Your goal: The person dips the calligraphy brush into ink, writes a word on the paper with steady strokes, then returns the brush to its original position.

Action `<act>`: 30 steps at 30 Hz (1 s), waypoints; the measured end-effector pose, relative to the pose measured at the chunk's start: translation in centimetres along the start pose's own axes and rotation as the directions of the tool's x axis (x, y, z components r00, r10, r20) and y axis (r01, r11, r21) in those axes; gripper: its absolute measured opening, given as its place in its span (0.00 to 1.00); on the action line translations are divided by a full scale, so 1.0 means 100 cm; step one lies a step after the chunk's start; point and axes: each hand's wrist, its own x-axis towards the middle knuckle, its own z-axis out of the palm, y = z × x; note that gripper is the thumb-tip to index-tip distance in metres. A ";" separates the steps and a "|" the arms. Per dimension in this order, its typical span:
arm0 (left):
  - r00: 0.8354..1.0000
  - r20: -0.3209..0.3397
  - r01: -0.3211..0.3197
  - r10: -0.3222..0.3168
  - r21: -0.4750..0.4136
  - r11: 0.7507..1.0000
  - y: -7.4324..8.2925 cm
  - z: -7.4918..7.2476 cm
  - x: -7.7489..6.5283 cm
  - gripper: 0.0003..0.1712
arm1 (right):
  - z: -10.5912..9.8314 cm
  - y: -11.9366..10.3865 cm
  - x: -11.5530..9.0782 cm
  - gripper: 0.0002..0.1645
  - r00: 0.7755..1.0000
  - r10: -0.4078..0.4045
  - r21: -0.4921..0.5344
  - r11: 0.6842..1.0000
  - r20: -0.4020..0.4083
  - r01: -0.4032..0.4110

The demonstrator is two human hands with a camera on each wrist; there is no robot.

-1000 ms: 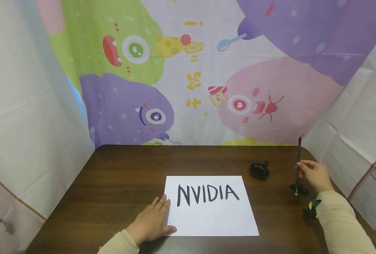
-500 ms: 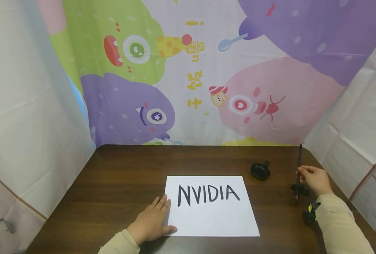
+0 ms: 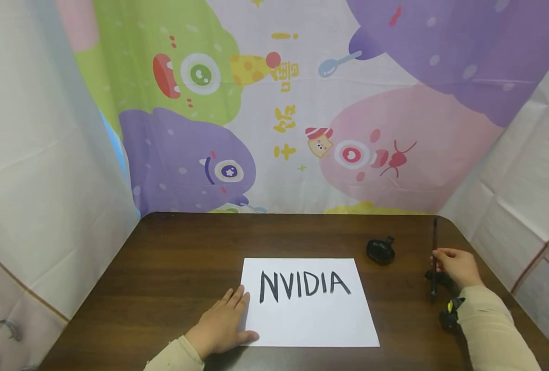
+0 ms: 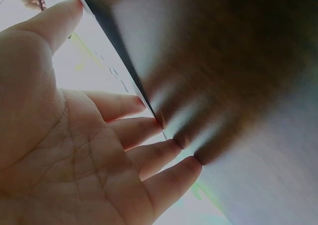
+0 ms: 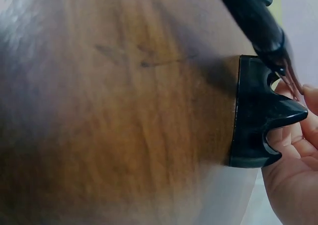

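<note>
My left hand (image 3: pixel 221 319) lies with its fingers extended on the left edge of a white sheet of paper (image 3: pixel 311 327) lettered NVIDIA in black. In the left wrist view, the fingertips (image 4: pixel 186 160) touch the dark surface at the sheet's edge. My right hand (image 3: pixel 458 268) pinches a dark writing brush (image 3: pixel 434 234) between thumb and fingers near its middle. Under the brush stands a black notched brush rest (image 5: pixel 251 115). The brush's thick end crosses one notch in the right wrist view; whether it touches the rest I cannot tell.
A black ink dish (image 3: pixel 380 251) with a small handle sits between the paper and the brush rest. The dark wooden table (image 3: pixel 172 257) ends at a printed cartoon curtain (image 3: pixel 284 185). White cloth walls (image 3: pixel 525 170) flank both sides. Faint dark marks show on the wood.
My right hand has come down with the brush, which sits lower over the brush rest. My left hand and the paper stay put.
</note>
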 end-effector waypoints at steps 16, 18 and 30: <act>1.000 0.004 0.000 0.000 0.012 1.000 -0.001 0.002 0.001 0.54 | 0.003 0.005 0.001 0.26 1.000 0.015 -0.026 1.000 0.003 -0.015; 1.000 0.006 -0.001 0.001 0.008 1.000 -0.001 0.002 0.001 0.54 | 0.003 0.004 0.001 0.26 1.000 0.021 -0.038 0.999 0.003 -0.020; 1.000 0.004 -0.003 0.003 0.006 1.000 -0.001 0.001 0.000 0.54 | 0.001 0.007 0.001 0.27 0.999 0.034 -0.074 0.997 0.006 -0.034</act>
